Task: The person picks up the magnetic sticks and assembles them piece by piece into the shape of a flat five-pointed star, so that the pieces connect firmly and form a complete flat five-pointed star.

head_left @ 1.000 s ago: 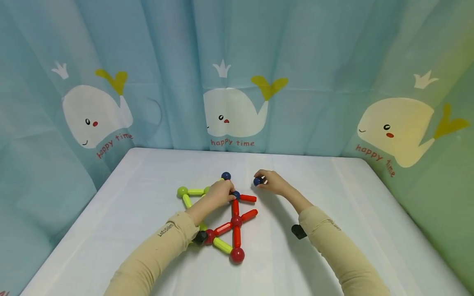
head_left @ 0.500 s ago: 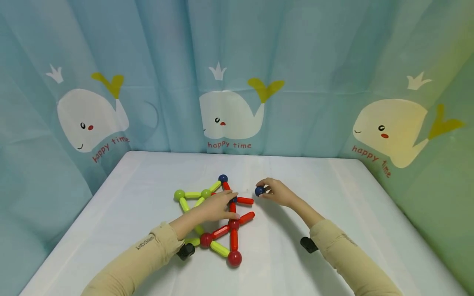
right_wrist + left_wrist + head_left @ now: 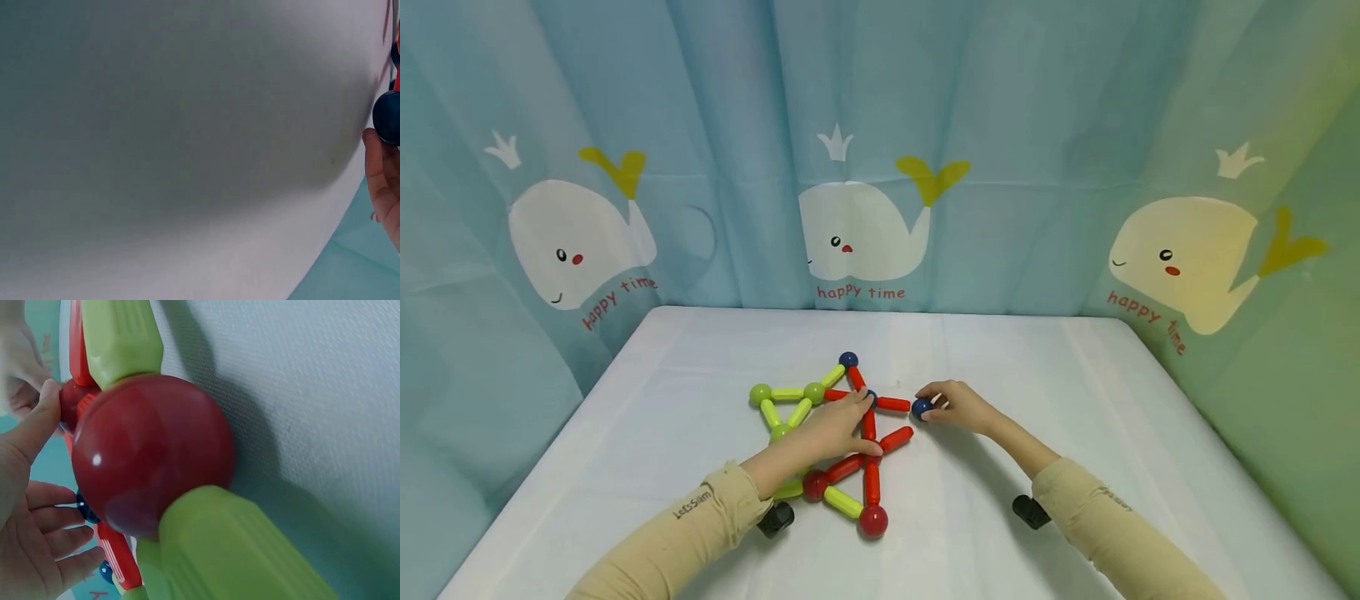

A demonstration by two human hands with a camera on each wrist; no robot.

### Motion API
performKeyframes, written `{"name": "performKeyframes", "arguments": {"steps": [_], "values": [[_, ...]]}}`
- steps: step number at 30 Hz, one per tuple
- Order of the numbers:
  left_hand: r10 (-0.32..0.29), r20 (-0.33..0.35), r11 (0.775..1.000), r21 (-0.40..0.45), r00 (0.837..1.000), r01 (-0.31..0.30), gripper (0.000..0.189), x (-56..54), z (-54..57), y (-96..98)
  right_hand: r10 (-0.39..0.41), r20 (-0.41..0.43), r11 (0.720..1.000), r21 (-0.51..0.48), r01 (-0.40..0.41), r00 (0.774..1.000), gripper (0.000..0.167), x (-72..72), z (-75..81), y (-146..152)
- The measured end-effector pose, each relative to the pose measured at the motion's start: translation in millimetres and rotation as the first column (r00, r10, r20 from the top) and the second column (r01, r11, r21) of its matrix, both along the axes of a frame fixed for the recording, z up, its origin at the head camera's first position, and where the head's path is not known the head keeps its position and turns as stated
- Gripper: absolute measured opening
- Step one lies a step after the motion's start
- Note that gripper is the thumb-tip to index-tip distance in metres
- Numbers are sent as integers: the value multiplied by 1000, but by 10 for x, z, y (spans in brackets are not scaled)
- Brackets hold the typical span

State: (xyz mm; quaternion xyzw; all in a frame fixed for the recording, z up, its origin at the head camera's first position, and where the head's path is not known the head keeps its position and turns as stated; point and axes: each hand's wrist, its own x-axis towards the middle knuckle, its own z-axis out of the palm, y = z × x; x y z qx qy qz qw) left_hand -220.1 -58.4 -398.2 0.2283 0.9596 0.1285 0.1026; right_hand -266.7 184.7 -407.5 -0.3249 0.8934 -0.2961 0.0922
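Note:
A flat frame of red and yellow-green rods joined by balls lies on the table. Across it reaches my left hand (image 3: 838,427), fingers stretched and spread. Its thumb touches a middle red ball (image 3: 72,406), and its fingertips are at a blue ball (image 3: 872,397). In the left wrist view a large red ball (image 3: 153,456) fills the middle. My right hand (image 3: 964,407) pinches another blue ball (image 3: 921,409) between thumb and fingers, right at the free end of a red rod (image 3: 892,405). Below that, a second red rod (image 3: 897,439) points to the right with a bare end.
A blue ball (image 3: 848,360) tops the frame, green balls (image 3: 761,395) form its left side, and a red ball (image 3: 873,522) marks the near corner. White table (image 3: 1037,375) surrounds it. A whale-printed curtain (image 3: 1000,250) hangs behind.
My left hand has let go of its pinch near the frame's blue ball and spread over the frame, thumb down to the red ball. My right hand has brought its blue ball nearer to the red rod's end.

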Motion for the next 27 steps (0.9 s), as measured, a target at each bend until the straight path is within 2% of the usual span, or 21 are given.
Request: {"name": "performKeyframes", "arguments": {"steps": [7,12,14,16,19,21,24,27], "values": [[-1,-17,1000,-5,1000,1,83,11,48,15,17,-3,1000,15,-17,1000,29,1,22,-23],[34,-145,999,23,989,-31,52,116,51,191,35,6,999,22,-35,999,29,13,47,-52],[21,-208,1000,-16,978,-25,40,160,27,325,32,5,999,21,-32,999,28,20,52,-49],[-17,-257,996,-85,966,-5,36,165,-22,445,26,2,999,24,-26,1000,27,32,58,-41],[-53,-296,985,-172,954,2,31,146,-87,541,19,13,1000,15,-19,1000,27,54,61,-37],[-15,-292,991,-134,956,-25,25,126,-108,551,26,25,1000,8,-26,999,27,70,67,-44],[61,-242,998,-14,968,-66,21,97,-110,527,27,47,1000,-2,-27,999,27,93,85,-47],[84,-193,994,85,977,-69,20,71,-103,498,11,60,1000,-5,-10,998,25,111,87,-38]]}}
